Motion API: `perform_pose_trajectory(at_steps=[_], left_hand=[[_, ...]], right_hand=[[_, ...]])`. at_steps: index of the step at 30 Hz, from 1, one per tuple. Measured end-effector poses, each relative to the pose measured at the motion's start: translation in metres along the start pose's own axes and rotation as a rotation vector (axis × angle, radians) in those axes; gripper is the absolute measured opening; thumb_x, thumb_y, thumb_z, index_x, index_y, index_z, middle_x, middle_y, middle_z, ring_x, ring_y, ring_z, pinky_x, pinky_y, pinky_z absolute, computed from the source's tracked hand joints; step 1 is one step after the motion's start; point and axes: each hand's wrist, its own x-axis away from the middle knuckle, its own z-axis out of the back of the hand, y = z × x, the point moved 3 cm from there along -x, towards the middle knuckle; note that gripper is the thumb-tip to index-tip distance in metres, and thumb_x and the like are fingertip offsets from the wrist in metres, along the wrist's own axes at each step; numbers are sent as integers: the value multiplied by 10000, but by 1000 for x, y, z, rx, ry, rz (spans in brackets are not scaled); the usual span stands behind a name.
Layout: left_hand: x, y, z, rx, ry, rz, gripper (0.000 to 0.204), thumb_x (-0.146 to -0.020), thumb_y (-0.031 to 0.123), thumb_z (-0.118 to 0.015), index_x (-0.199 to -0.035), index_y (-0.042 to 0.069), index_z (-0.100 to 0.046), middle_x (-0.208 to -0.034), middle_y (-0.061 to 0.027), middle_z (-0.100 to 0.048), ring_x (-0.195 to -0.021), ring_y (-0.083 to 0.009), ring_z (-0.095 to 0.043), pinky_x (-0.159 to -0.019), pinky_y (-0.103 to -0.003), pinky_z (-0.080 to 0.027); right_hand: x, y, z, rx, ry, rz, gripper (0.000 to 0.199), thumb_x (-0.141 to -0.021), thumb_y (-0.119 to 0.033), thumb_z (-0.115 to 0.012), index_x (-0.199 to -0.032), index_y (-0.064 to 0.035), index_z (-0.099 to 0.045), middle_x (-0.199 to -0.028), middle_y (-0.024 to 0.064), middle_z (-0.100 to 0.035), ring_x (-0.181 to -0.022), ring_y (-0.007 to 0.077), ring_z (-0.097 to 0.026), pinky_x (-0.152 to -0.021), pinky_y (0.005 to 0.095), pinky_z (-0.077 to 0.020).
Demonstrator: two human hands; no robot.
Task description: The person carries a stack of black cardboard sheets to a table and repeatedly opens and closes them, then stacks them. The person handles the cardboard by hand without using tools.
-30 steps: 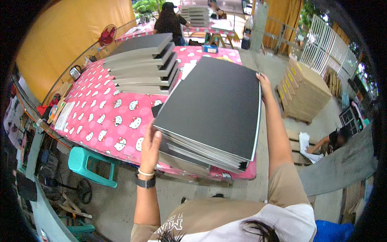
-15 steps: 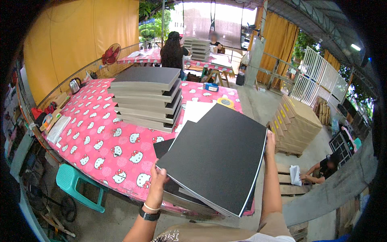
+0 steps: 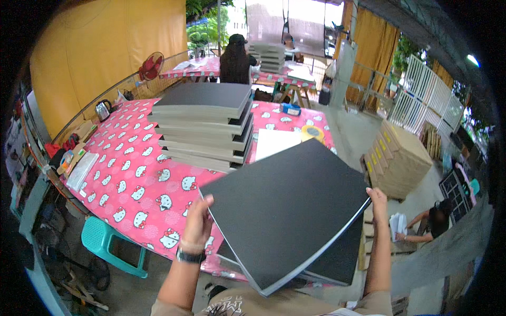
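A large, thin bundle of black sheets (image 3: 287, 210) with pale edges is held tilted over the near table edge, one corner pointing toward me. My left hand (image 3: 198, 218), with a dark watch on the wrist, grips its left corner. At the right corner, my right hand (image 3: 377, 204) pinches the edge. Beneath the bundle, another black-topped pile (image 3: 340, 255) shows in part; the rest is hidden. Beyond my left hand, a tall staggered stack of black-topped sheet bundles (image 3: 203, 126) stands on the pink patterned tablecloth (image 3: 126, 174).
White paper (image 3: 276, 141), a yellow tape roll (image 3: 312, 132) and a blue item (image 3: 290, 109) lie behind the bundle. A teal stool (image 3: 113, 247) stands left, a wrapped pallet load (image 3: 398, 160) right. One person (image 3: 435, 221) crouches at right; others sit at a far table.
The bundle has turned and lifted off the pile below, showing more of it at right. My hands have moved farther apart. The view has shifted slightly.
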Motion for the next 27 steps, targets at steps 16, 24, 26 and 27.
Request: perform_pose_trajectory(at_steps=[16,24,26,27], left_hand=[[-90,-17,37,227,-342,622,397,-820,335,-578,-1094,51,-534,-1030,-100,-586,-911,-240,-578,-821,-390,-464],[-90,-14,63,192,-155,598,315,-761,337,-630,-940,78,-615,-890,-72,-634,-815,-233,-595,-771,-376,-479],[-82,32,81,126,-113,597,312,-735,310,-644,-930,68,-618,-881,-76,-642,-805,-235,-603,-735,-371,-492],[-96,48,102,140,-125,544,338,-747,321,-636,-960,60,-614,-904,-89,-644,-803,-248,-610,-739,-385,-496]], right_hand=[[61,-89,-14,139,-241,-490,483,-733,-326,-679,-1089,-32,-538,-950,39,-558,-853,144,-494,-731,258,-368],[82,-157,-68,363,-113,-267,729,-715,-382,-684,-1242,61,-445,-1159,180,-530,-1065,247,-479,-936,311,-330],[87,-160,-98,352,-172,-174,677,-735,-366,-673,-1253,8,-451,-1139,169,-532,-1051,222,-477,-926,306,-336],[90,-174,-115,324,-213,-188,664,-734,-351,-678,-1262,-21,-449,-1105,145,-529,-1018,203,-474,-910,301,-345]])
